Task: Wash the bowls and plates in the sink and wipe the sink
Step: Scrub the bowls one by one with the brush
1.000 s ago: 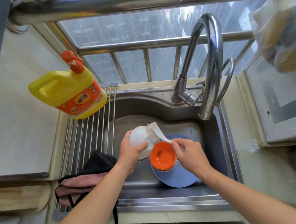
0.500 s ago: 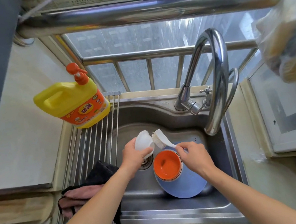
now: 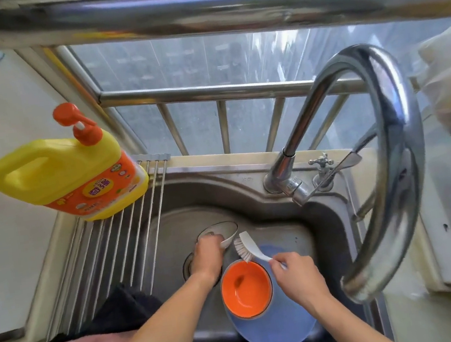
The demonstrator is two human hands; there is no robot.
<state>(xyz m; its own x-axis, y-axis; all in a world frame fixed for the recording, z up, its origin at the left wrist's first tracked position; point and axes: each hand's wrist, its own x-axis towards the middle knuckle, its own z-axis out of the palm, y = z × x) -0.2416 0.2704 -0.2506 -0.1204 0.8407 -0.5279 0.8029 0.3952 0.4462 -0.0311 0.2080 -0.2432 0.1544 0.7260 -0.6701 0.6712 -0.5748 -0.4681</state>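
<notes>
In the steel sink (image 3: 330,237), my left hand (image 3: 208,257) grips a white bowl (image 3: 223,231) by its near rim, low over the sink floor near the drain. My right hand (image 3: 295,276) pinches the handle of a white dish brush (image 3: 247,248). Its bristles point toward the bowl's right side, close to it. An orange bowl (image 3: 246,289) sits upright on a blue plate (image 3: 279,324) at the sink's near right, just below the brush.
A curved chrome faucet (image 3: 387,164) arches over the sink's right side. On a roll-up drying rack (image 3: 118,245) to the left stand a yellow detergent bottle (image 3: 64,177) and a dark and pink cloth (image 3: 96,333). A metal rail (image 3: 193,2) crosses overhead.
My left hand has lowered the white bowl toward the sink floor and turned it. The brush followed it down. The camera has moved closer to the sink.
</notes>
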